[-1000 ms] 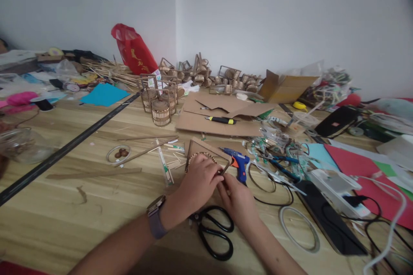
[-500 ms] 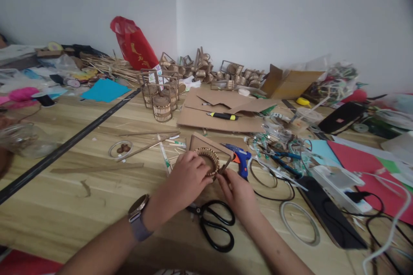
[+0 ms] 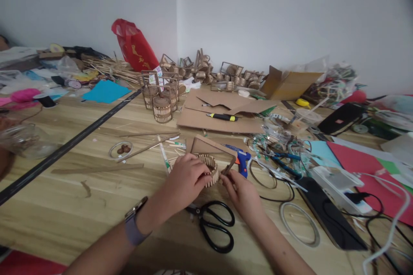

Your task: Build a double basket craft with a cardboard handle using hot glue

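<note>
My left hand point(image 3: 185, 180) is closed around the side of a small round slatted basket point(image 3: 212, 165), whose open top faces up and towards me. Above the basket runs a bent brown strip handle point(image 3: 215, 146) with square corners. Its right end is pinched between the thumb and fingers of my right hand point(image 3: 241, 188), a little apart from the basket wall. The handle's left end is hidden behind my left hand. Just beyond the right hand lies a blue glue gun point(image 3: 244, 162). Black-handled scissors point(image 3: 217, 223) rest on the table below both hands.
Several finished slatted baskets point(image 3: 162, 109) with handles stand further back. Behind my hands lies cardboard point(image 3: 193, 118) with a yellow-black utility knife point(image 3: 224, 117). At right are a tape ring point(image 3: 300, 225), a phone point(image 3: 332, 212), a power strip point(image 3: 335, 187) and cables.
The right hand and the handle end have moved slightly right and away from the basket wall. The basket has tipped slightly, and my left hand still holds it.
</note>
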The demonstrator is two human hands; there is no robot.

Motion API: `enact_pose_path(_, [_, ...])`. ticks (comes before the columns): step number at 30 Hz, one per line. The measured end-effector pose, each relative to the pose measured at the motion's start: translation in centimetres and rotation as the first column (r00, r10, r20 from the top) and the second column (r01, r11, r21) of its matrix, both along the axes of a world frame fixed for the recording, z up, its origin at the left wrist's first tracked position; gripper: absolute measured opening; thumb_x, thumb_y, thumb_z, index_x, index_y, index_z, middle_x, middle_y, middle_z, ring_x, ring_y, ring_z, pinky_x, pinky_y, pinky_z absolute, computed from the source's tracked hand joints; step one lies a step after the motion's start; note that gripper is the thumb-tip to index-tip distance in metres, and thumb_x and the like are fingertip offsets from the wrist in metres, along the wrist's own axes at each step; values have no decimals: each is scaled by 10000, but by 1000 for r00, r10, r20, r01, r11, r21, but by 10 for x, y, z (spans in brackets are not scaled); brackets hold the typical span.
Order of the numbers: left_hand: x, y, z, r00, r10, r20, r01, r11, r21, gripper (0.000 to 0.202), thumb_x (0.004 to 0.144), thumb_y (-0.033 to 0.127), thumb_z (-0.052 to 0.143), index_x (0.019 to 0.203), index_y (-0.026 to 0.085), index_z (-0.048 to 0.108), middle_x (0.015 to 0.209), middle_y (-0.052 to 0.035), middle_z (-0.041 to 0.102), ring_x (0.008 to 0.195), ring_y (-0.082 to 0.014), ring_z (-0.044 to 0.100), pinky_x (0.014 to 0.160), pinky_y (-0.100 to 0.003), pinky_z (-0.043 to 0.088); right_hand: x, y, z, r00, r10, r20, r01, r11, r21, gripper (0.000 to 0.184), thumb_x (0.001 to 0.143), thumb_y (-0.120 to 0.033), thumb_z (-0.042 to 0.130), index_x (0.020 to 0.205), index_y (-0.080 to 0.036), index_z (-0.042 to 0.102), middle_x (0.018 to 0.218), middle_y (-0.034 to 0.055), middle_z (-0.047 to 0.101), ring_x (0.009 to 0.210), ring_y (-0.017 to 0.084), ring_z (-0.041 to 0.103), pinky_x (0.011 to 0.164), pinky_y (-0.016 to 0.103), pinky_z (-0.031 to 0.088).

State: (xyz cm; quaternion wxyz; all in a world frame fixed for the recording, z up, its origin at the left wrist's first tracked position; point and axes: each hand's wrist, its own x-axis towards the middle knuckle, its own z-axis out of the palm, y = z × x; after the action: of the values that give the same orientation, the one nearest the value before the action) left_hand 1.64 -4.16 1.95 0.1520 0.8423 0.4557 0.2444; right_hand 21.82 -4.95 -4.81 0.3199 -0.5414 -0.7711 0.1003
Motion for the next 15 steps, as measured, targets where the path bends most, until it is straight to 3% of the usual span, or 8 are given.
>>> enact_pose_path(4, [-16, -16, 18, 996, -48, 69, 52, 998, -48, 104, 878, 182, 643, 780, 211, 666, 808, -4, 674, 883, -197, 582, 797, -314, 450, 2, 0, 3, 1000, 15, 11, -15, 1000, -19, 278, 966, -348, 386, 845, -214, 597, 759, 62, 717, 674, 202, 675, 592, 269, 474])
enact_pose_path(8, [-47, -44, 26, 998, -58, -2, 58, 998, -5, 115, 910, 229, 593, 807, 238, 641, 829, 3, 666, 923, -216, 560, 799, -328, 439, -1, 1, 3, 1000, 23, 16, -23, 999, -36, 278, 968, -359, 393, 852, -209, 597, 738, 55, 711, 660, 199, 673, 580, 264, 464])
enact_pose_path(11, [-72, -56, 17, 994, 42, -97, -33, 995, 93, 153, 928, 287, 553, 813, 259, 651, 830, 2, 675, 944, -247, 540, 809, -366, 424, -4, 0, 3, 1000, 16, 18, -15, 999, -37, 285, 972, -365, 392, 851, -204, 594, 717, 45, 703, 641, 197, 671, 572, 265, 454])
enact_pose_path(15, [-99, -51, -11, 975, 153, -162, -130, 981, 147, 224, 925, 239, 505, 781, 255, 676, 826, -14, 688, 941, -248, 546, 827, -362, 448, -6, 0, 3, 1000, 9, 15, -9, 1000, -27, 300, 971, -383, 397, 821, -208, 587, 687, 38, 693, 600, 191, 658, 541, 259, 433])
